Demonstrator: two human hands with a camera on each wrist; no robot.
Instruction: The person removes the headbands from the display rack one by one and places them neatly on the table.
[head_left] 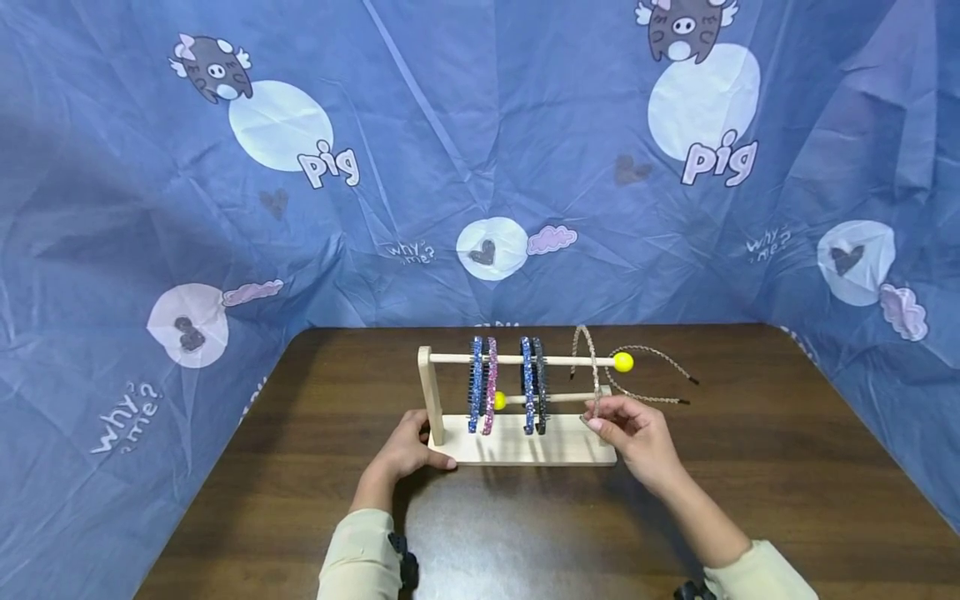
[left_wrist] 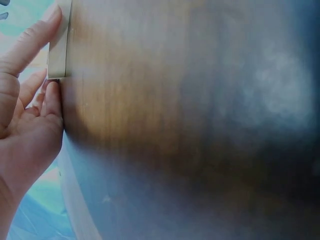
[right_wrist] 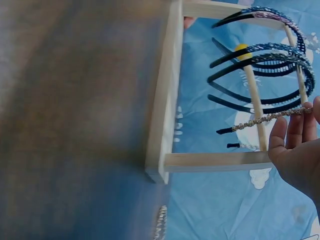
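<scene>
A pale wooden headband stand (head_left: 517, 450) with two rods and yellow end knobs is on the table. My left hand (head_left: 408, 450) grips the left end of its base, thumb along the front edge and fingers around the far side. With my right hand (head_left: 633, 429) I pinch a beige braided headband (head_left: 587, 346) near its lower end. That headband loops over the upper rod (head_left: 562, 361), just inside the yellow knob (head_left: 623, 362). Further left on the same rod hang several glittery headbands, among them a pink one (head_left: 491, 387) and a black one (head_left: 539, 383).
Another beige braided headband (head_left: 645, 399) lies on the brown table (head_left: 315, 492), behind and right of the stand. Blue printed cloth (head_left: 420, 150) encloses the table at the back and sides. The lower rod's yellow knob (head_left: 499, 402) points left.
</scene>
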